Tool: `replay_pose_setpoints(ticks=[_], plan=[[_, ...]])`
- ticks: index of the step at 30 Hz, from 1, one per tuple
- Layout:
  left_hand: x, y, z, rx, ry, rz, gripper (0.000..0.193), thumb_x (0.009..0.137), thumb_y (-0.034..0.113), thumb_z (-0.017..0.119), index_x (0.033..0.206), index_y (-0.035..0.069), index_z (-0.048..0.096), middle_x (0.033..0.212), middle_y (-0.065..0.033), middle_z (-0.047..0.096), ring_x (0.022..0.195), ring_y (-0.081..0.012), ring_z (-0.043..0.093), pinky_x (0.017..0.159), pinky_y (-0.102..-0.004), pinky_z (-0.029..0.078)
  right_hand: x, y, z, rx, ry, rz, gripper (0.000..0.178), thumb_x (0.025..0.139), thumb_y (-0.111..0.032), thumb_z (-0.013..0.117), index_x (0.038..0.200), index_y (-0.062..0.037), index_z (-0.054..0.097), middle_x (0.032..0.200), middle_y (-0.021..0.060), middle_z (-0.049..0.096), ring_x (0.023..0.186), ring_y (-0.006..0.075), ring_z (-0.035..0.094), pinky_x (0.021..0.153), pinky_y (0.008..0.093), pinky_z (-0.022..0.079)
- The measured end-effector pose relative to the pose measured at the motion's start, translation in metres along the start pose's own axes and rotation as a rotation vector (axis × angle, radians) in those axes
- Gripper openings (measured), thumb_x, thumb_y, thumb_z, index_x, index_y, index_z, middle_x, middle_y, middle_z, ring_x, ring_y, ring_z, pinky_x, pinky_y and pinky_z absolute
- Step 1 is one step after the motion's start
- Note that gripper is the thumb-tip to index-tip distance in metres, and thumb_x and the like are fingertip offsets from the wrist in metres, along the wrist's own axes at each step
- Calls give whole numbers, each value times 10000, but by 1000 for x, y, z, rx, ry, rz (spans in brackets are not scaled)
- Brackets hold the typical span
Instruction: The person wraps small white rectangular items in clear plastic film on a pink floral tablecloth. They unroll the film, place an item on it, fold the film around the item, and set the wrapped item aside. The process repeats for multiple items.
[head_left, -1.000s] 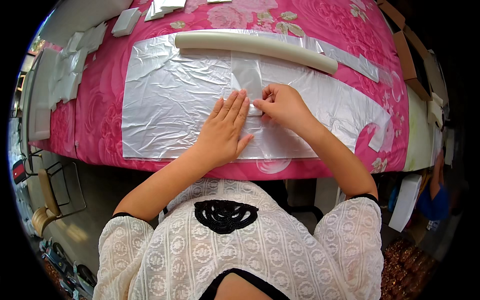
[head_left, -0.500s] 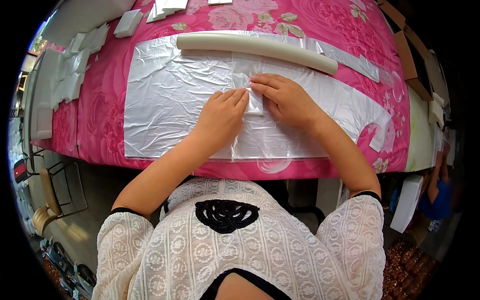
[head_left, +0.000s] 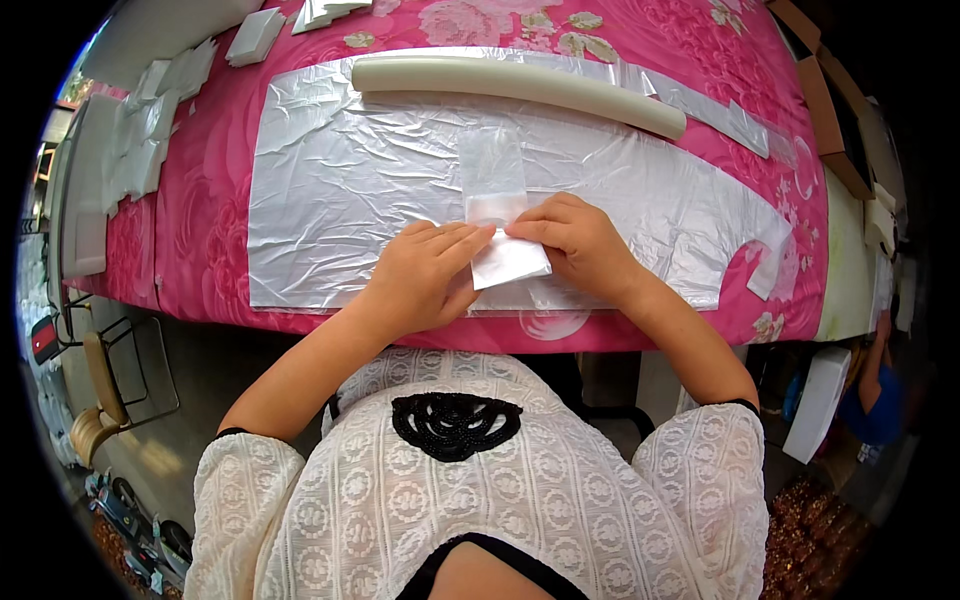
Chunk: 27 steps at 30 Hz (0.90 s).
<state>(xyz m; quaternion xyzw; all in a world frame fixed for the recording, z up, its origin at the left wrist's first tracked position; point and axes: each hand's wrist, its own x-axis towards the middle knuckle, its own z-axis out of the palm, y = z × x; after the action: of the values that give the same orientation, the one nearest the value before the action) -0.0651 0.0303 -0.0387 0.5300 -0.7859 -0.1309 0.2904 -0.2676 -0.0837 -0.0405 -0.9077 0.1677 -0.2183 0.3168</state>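
Between my hands is a folded white plastic bag, a small flat packet with its near edge tilted slightly. A translucent strip of the same film stretches away from it over the large silvery plastic sheet. My left hand is closed on the packet's left side, fingertips at its top edge and thumb low beside it. From the right, my right hand pinches the upper right edge. The fingertips of both hands nearly meet at the fold, and the fingers partly hide the packet's sides.
Beyond my hands a long pale roll lies across the sheet. Stacks of white folded packets sit at the left on the pink floral tablecloth. An open cardboard box stands at the right edge. Part of another person shows far right.
Both hands have come nearer to me, bringing the folded packet toward the table's front edge. More of its white face shows, and the translucent strip beyond it is now uncovered.
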Motion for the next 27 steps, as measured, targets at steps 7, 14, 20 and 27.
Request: replay_pose_setpoints(ticks=[7,14,20,27], plan=[[11,-3,4,-75,44,-175,466,676,69,700,1128,94,589,910,-79,669,745,-240,610,636,-338,437,18,-4,-9,277,-19,407,154,705,-28,672,854,-66,662,822,56,627,686,182,586,601,260,462],[1,9,3,-44,292,125,365,555,47,703,911,87,637,1022,-71,646,773,-221,611,619,-318,443,-11,-16,2,-200,199,-104,213,599,-51,705,790,-115,636,957,25,617,808,189,596,666,306,489],[-3,9,0,48,283,264,230,555,91,709,775,85,645,1046,-76,634,822,-202,621,621,-305,444,-20,-36,1,-375,273,-304,190,626,-119,658,815,-116,645,997,9,618,892,180,578,716,306,474],[-3,15,-6,86,261,348,154,630,101,702,772,91,644,1018,-39,650,813,-164,623,628,-282,444,-27,-41,2,-425,243,-323,157,659,-131,629,814,-109,644,1002,1,620,906,171,570,719,300,456]])
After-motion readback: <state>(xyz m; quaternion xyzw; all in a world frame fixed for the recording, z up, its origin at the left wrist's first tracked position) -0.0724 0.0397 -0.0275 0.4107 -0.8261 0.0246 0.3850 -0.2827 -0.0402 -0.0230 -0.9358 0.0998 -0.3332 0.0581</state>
